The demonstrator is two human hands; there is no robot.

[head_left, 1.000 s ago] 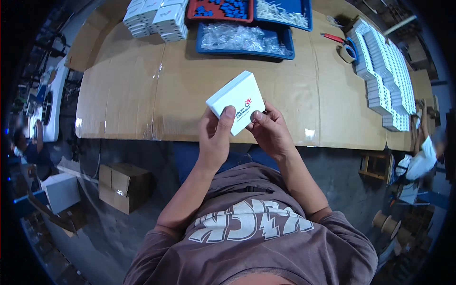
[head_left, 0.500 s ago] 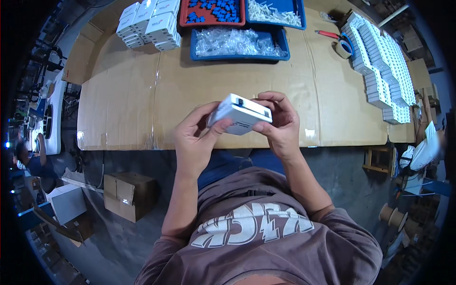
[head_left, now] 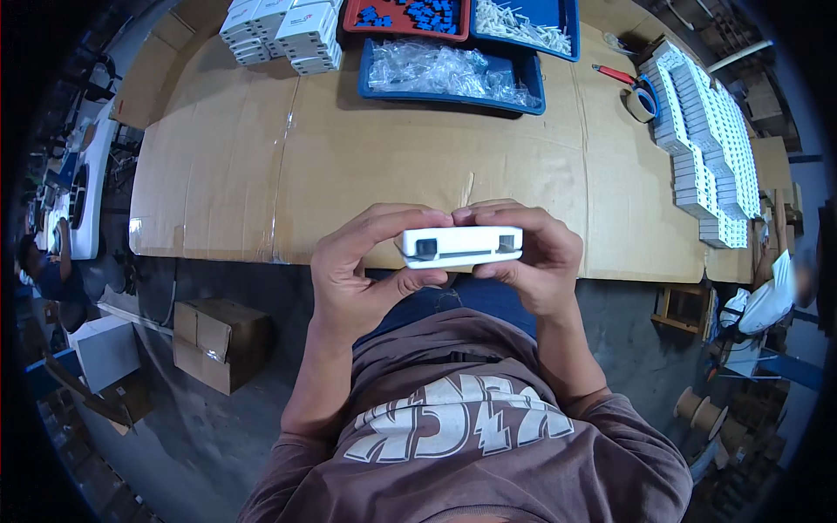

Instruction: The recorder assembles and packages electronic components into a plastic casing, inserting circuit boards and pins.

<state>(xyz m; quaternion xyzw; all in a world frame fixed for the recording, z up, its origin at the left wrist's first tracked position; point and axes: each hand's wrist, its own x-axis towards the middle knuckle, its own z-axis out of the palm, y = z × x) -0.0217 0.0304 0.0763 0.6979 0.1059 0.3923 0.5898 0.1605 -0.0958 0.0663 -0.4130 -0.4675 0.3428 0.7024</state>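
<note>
While both hands meet over the near edge of the bench [head_left: 261, 174], they hold a small white box [head_left: 462, 247] between them, turned so that one narrow side faces the camera. That side shows two small dark openings, one near each end. The left hand [head_left: 357, 270] wraps the box's left end, its fingers [head_left: 384, 222] curled over the top and its thumb pressed up from below. The right hand [head_left: 536, 261] does the same at the other end, fingers closed over the top edge. The box sits just above the person's lap, in front of the brown shirt, at the bench's front rim.

The bench is covered with taped cardboard sheets. At its far side lies a blue tray of clear plastic bags [head_left: 449, 70], with a red tray of blue parts [head_left: 405, 13] and another blue tray of white parts [head_left: 523, 22] behind it. A stack of white boxes [head_left: 283, 30] stands at the far left, and long rows of white boxes [head_left: 706, 131] run along the right. A roll of tape [head_left: 641, 103] lies near those rows. A brown carton [head_left: 214, 340] rests on the floor.
</note>
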